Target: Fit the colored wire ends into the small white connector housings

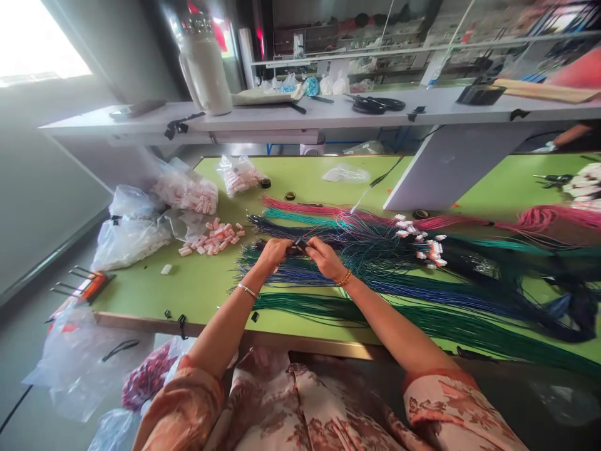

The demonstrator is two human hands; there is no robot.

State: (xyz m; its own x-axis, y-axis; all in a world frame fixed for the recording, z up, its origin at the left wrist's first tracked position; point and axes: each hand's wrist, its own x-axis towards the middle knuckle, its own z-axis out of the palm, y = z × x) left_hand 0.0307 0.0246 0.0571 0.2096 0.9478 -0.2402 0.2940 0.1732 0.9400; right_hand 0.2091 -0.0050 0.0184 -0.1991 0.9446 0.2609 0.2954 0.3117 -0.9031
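Observation:
My left hand point(271, 252) and my right hand point(326, 258) meet over bundles of thin wires lying across a green table point(197, 282). Both hands pinch the ends of dark wires point(297, 246) between their fingertips, fingers closed. Blue wires point(422, 291) run to the right under my hands. Green wires point(422, 319) lie nearer to me, and pink wires point(319, 208) and teal wires point(305, 218) lie farther off. A cluster of small white connectors point(420, 241) sits among the wires to the right of my hands. Each wrist wears a bracelet.
Loose pink-white connectors point(213, 238) and plastic bags point(185, 191) of them lie at the left. A white shelf point(291, 116) above holds a white jug point(206, 69) and scissors point(375, 103). An orange tool point(87, 287) rests at the table's left corner. Another person's arm point(570, 134) shows at far right.

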